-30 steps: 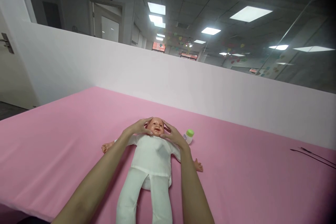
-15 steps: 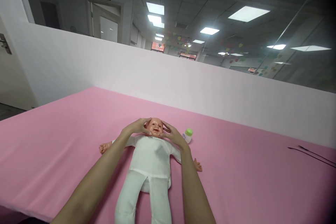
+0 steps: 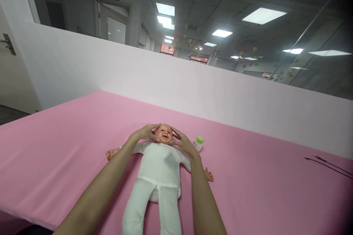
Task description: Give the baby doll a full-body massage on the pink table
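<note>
A baby doll (image 3: 161,165) in a white top and white trousers lies on its back, arms spread out to the sides. My left hand (image 3: 149,133) curves round one side of its head, thumb low by the jaw and fingers higher up. On the opposite side my right hand (image 3: 182,142) holds the head in the same manner, so the head sits between both palms. Some fingertips are hidden behind the head. Just beyond my right wrist stands a small clear bottle (image 3: 198,143) with a green cap, partly covered by that hand.
A pink cloth (image 3: 248,176) covers the table, creased at the left. Thin black cables (image 3: 328,163) lie at the far right. Behind the table runs a low white wall (image 3: 193,84) with glass above it. A door (image 3: 13,69) is at the left.
The view has shifted slightly, so everything sits a little further right. Both hands stay on the doll's head, with no clear movement against it.
</note>
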Demonstrator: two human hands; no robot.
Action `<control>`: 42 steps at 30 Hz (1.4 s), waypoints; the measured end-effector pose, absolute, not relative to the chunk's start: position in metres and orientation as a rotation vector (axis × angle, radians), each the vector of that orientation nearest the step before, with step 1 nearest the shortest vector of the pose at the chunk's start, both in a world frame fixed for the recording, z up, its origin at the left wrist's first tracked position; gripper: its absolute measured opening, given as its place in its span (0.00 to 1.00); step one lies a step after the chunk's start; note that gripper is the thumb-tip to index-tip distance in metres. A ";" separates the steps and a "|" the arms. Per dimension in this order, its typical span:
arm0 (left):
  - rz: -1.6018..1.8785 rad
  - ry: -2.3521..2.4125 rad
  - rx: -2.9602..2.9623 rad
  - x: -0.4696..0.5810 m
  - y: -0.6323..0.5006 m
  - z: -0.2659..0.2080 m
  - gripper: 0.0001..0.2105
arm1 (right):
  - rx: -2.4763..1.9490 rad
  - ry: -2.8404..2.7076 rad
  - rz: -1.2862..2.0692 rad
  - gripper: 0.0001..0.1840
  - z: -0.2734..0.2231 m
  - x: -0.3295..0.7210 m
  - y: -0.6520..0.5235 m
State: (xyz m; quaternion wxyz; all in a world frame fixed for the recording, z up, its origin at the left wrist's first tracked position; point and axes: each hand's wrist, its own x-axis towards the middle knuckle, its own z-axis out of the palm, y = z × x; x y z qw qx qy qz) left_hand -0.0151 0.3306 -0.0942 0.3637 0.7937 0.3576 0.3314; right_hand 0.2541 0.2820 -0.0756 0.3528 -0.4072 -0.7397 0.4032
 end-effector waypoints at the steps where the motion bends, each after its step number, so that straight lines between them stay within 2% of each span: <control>1: 0.834 0.875 2.026 -0.018 0.332 -0.095 0.47 | -1.034 -1.909 1.067 0.46 -0.076 0.256 0.281; 5: 0.778 0.733 1.985 -0.027 0.330 -0.089 0.42 | -1.141 -1.896 1.053 0.43 -0.073 0.258 0.278; 7: 0.745 0.777 2.011 -0.028 0.322 -0.084 0.38 | -1.304 -1.918 0.988 0.46 -0.069 0.255 0.274; 11: 0.656 1.152 2.068 -0.019 0.295 -0.087 0.29 | -1.606 -1.865 0.895 0.52 -0.072 0.239 0.256; 13: 0.624 1.293 2.079 -0.010 0.279 -0.098 0.30 | -1.606 -1.882 0.816 0.49 -0.082 0.228 0.242; 18: 0.540 1.496 2.167 0.000 0.243 -0.133 0.38 | -1.738 -1.948 0.454 0.40 -0.120 0.219 0.208; 24: 0.564 1.760 2.356 -0.041 0.213 -0.153 0.28 | -1.837 -2.117 0.133 0.30 -0.131 0.267 0.173; 28: 0.615 1.936 2.295 -0.081 0.196 -0.151 0.26 | -2.004 -2.146 -0.057 0.26 -0.128 0.308 0.147; 32: 0.601 1.900 2.163 -0.123 0.184 -0.142 0.21 | -2.118 -1.881 0.009 0.27 -0.129 0.340 0.133; 36: 0.805 1.827 1.952 -0.149 0.182 -0.141 0.02 | -2.149 -1.632 0.158 0.26 -0.132 0.357 0.135; 39: 1.150 1.674 1.705 -0.147 0.186 -0.143 0.05 | -2.039 -1.475 0.289 0.22 -0.136 0.357 0.142; 42: 1.476 1.442 1.345 -0.131 0.192 -0.142 0.14 | -1.789 -1.228 0.499 0.21 -0.140 0.347 0.147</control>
